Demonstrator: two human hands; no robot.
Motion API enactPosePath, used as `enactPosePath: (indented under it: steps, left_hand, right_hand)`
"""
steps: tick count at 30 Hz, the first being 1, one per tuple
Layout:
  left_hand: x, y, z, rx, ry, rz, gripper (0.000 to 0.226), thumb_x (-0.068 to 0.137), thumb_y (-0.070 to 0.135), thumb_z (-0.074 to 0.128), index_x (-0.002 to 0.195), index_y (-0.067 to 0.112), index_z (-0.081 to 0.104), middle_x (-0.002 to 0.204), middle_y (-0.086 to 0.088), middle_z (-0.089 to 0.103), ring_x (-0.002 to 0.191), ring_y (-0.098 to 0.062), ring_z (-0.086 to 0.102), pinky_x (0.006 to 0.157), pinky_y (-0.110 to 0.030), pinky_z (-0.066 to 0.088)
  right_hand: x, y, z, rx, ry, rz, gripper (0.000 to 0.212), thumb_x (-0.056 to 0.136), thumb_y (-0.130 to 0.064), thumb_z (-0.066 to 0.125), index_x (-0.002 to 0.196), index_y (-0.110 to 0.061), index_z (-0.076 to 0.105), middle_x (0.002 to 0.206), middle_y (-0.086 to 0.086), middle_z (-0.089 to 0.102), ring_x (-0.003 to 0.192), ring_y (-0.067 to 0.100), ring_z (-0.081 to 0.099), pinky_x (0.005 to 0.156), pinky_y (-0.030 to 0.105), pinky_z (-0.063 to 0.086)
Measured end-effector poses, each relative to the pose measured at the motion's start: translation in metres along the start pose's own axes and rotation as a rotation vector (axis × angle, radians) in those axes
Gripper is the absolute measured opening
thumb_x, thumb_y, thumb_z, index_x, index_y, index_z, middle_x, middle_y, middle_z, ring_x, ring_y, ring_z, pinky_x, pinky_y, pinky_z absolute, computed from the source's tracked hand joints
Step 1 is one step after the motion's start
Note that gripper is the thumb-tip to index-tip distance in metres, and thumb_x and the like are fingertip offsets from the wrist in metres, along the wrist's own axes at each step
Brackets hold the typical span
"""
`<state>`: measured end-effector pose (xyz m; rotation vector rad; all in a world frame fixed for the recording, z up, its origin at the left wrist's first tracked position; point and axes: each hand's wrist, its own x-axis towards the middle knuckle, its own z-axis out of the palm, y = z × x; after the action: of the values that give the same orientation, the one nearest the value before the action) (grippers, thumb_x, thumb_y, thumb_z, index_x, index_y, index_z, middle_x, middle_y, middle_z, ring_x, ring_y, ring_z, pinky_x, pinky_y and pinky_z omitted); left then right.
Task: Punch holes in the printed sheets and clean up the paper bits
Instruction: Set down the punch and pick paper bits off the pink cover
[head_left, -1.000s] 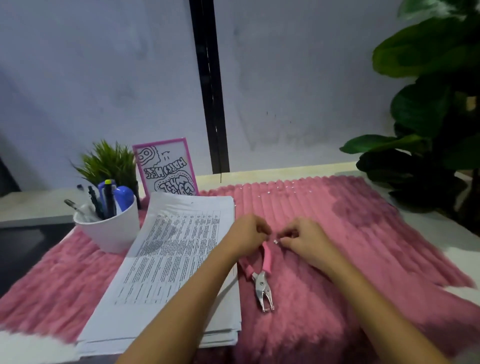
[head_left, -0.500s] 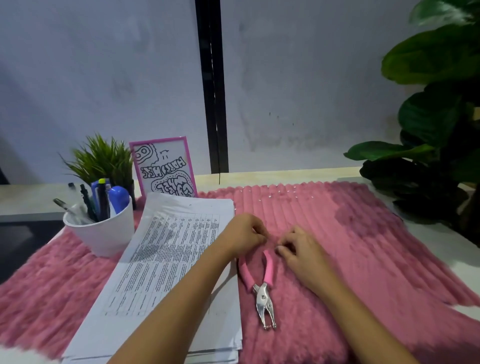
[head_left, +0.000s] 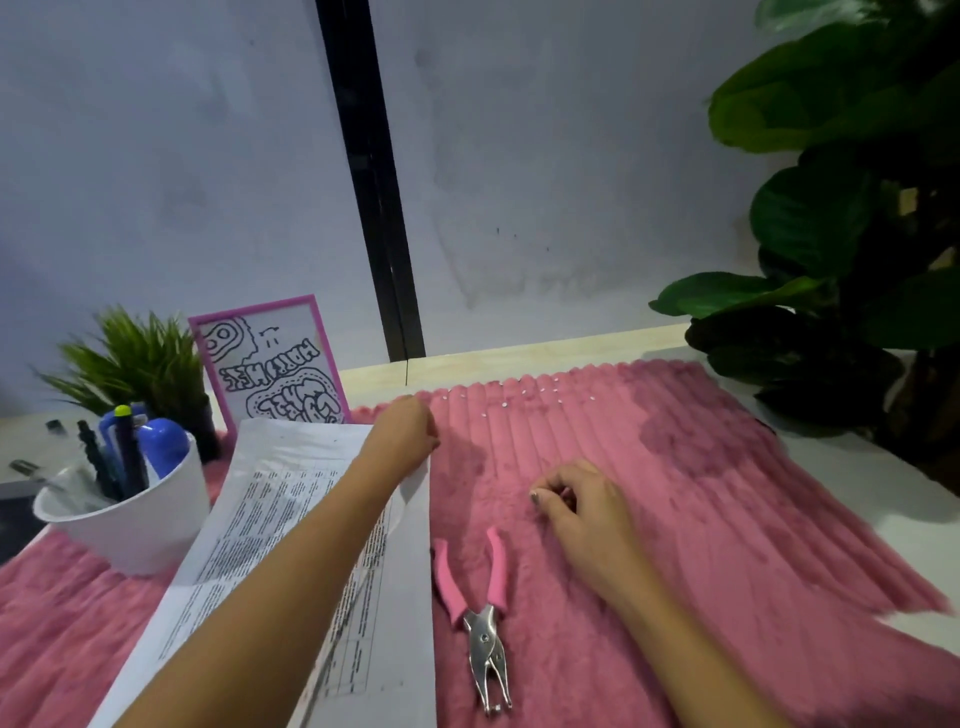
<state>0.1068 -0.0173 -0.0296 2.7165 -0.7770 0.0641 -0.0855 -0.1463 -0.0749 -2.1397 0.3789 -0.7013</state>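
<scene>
Currently: left hand (head_left: 410, 431) a closed fist over the far corner of the printed sheets (head_left: 291, 519); contents not visible. Right hand (head_left: 579, 501) on the pink mat (head_left: 727, 519), fingers (head_left: 553, 486) curled in; whether they hold anything cannot be told. Hole punch (head_left: 480, 618) lies on the mat just beside the sheets. Paper bits (head_left: 524, 395) scattered near the mat's far edge.

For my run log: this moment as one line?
left hand: fisted at printed white sheet stack | right hand: curled on pink plush mat | pink-handled metal punch: idle | white paper bits: far edge
</scene>
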Motion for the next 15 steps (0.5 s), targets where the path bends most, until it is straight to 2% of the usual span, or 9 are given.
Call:
enactPosePath:
  steps: [2,5,8,10,13,15]
  left_hand:
    - [0.001,-0.001,0.004,-0.004,0.018,-0.011,0.014,0.089,0.016,0.069,0.098,0.007,0.077,0.106,-0.011,0.070,0.093,-0.022,0.066,0.096,-0.035,0.051]
    - [-0.003,-0.003,0.011,-0.049,0.078,-0.009,0.016,0.090,0.016,0.068,0.090,0.001,0.076,0.104,-0.014,0.068,0.085,-0.025,0.068,0.088,-0.037,0.054]
    - [-0.009,-0.001,0.007,-0.216,0.115,-0.047,0.022,0.094,0.013,0.061,0.086,-0.004,0.071,0.092,-0.014,0.069,0.070,-0.018,0.063,0.085,-0.041,0.055]
    - [-0.011,0.008,-0.006,-0.341,0.181,-0.078,0.018,0.097,0.014,0.057,0.091,0.000,0.068,0.089,-0.010,0.068,0.070,-0.015,0.059,0.081,-0.039,0.054]
    - [-0.018,0.046,-0.021,-0.425,0.302,0.042,0.012,0.096,0.014,0.057,0.093,0.007,0.066,0.087,-0.009,0.071,0.079,-0.023,0.067,0.080,-0.041,0.055]
    - [-0.034,0.093,-0.023,-0.507,0.257,0.180,0.009,0.096,0.013,0.058,0.090,0.010,0.065,0.079,-0.005,0.070,0.078,-0.021,0.069,0.080,-0.044,0.057]
  right_hand:
    - [0.000,0.001,-0.001,0.017,0.002,-0.001,0.034,0.087,-0.010,0.067,0.064,-0.031,0.055,0.084,-0.005,0.059,0.074,0.002,0.054,0.066,0.015,0.038]
    - [0.001,0.000,0.000,0.034,0.032,0.003,0.028,0.087,-0.009,0.068,0.067,-0.027,0.059,0.083,-0.005,0.058,0.074,0.004,0.055,0.066,0.015,0.038]
    - [0.003,-0.004,-0.014,0.137,0.146,0.000,0.025,0.086,-0.006,0.070,0.070,-0.025,0.063,0.077,-0.005,0.060,0.068,0.005,0.054,0.062,0.010,0.037]
    - [0.000,-0.003,-0.043,0.210,0.271,-0.005,0.031,0.087,-0.004,0.068,0.071,-0.031,0.062,0.075,-0.004,0.062,0.066,0.009,0.056,0.062,0.011,0.041]
    - [-0.018,0.009,-0.109,0.233,0.432,0.025,0.023,0.091,-0.007,0.065,0.080,-0.027,0.068,0.081,0.001,0.065,0.066,0.013,0.059,0.063,0.025,0.050]
    - [-0.043,0.023,-0.157,0.198,0.522,0.075,0.012,0.093,-0.010,0.063,0.089,-0.017,0.071,0.082,0.001,0.065,0.064,0.005,0.058,0.059,0.020,0.050]
